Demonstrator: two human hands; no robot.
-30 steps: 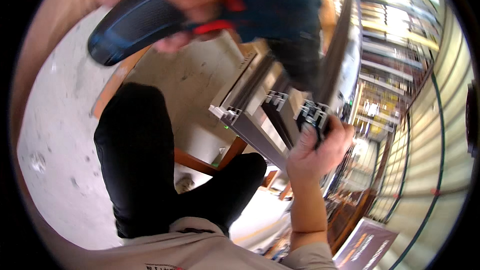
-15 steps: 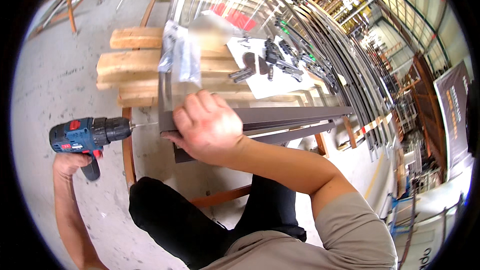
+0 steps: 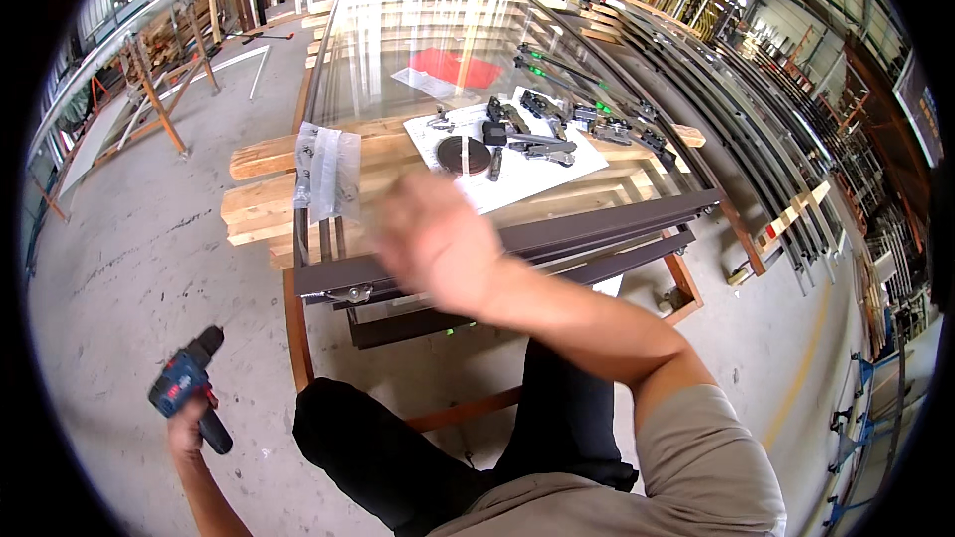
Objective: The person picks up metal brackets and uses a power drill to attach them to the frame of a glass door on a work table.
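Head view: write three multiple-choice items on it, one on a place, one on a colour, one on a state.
1. Where is the drill?
A. on the glass
B. in the left hand
C. on the floor

2. What colour is the sheet under the hardware?
A. white
B. green
C. black

3. How is the right hand?
A. gripping the drill
B. flat on the floor
C. blurred over the dark frame, holding nothing

Answers:
1 B, its fingers wrap the grip at lower left.
2 A, the white sheet lies on the wooden planks.
3 C, its open palm is smeared by motion.
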